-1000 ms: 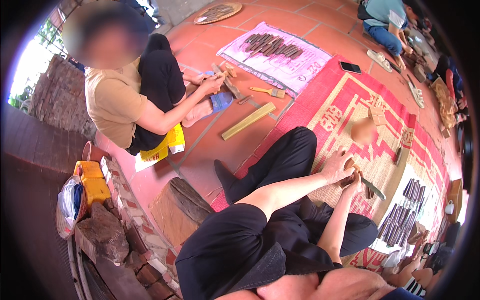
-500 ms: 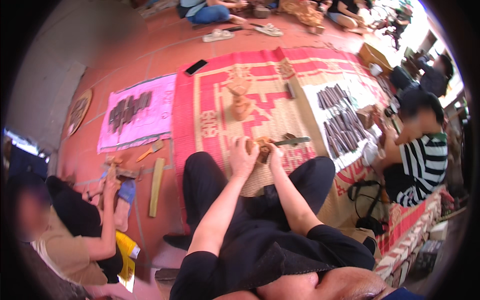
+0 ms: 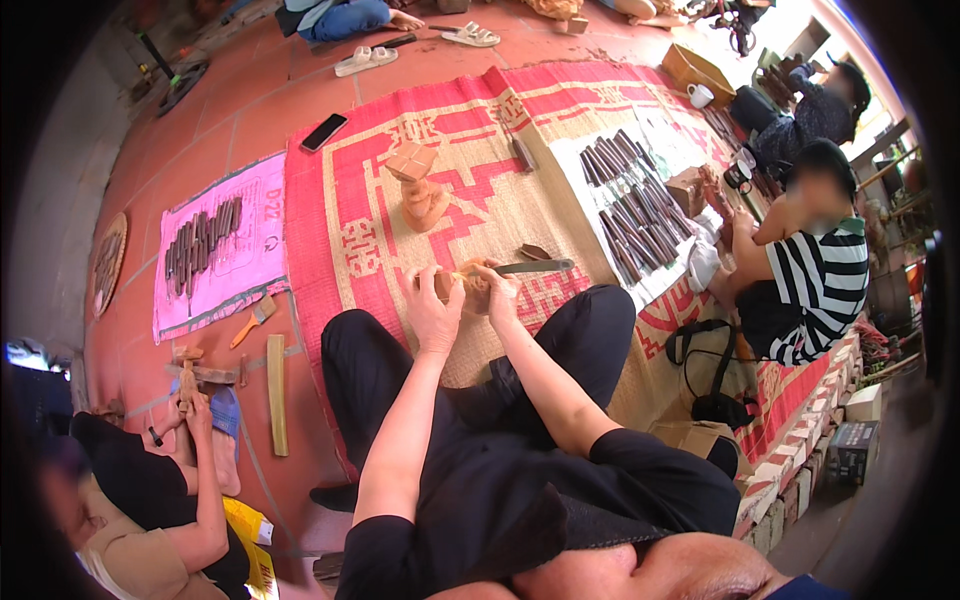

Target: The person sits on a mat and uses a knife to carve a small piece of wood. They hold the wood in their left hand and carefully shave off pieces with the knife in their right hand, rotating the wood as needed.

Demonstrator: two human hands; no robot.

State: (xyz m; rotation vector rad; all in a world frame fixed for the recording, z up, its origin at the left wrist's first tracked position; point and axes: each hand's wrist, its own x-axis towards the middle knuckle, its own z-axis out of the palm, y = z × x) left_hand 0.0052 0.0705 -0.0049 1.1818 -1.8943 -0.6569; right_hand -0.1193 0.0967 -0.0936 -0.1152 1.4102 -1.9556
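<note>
A small brown wooden carving (image 3: pixel 473 288) is between my hands, above the woven mat (image 3: pixel 380 235). My left hand (image 3: pixel 436 308) grips its left side, thumb up. Fingers of my right hand (image 3: pixel 502 296) are closed at its right side. A flat, dark greenish tool (image 3: pixel 538 267) juts rightward from the right hand; its gripped end is hidden by the fingers. Just beyond lies a small dark pointed piece (image 3: pixel 534 251). Farther off stands a carved wooden figure (image 3: pixel 425 207) with a squarish block-shaped top (image 3: pixel 411 161).
Rows of dark chisel-like tools (image 3: pixel 640 215) lie on white cloth at right, more on a pink cloth (image 3: pixel 262 210) at left. A phone (image 3: pixel 324 132), brush (image 3: pixel 254 320) and wooden strip (image 3: pixel 277 395) lie around. People sit on both sides. A black strapped bag (image 3: pixel 722 408) rests at right.
The view has shifted, so the mat and surroundings appear farther left and higher. Both hands still hold the carving, and the greenish tool still juts out to the right.
</note>
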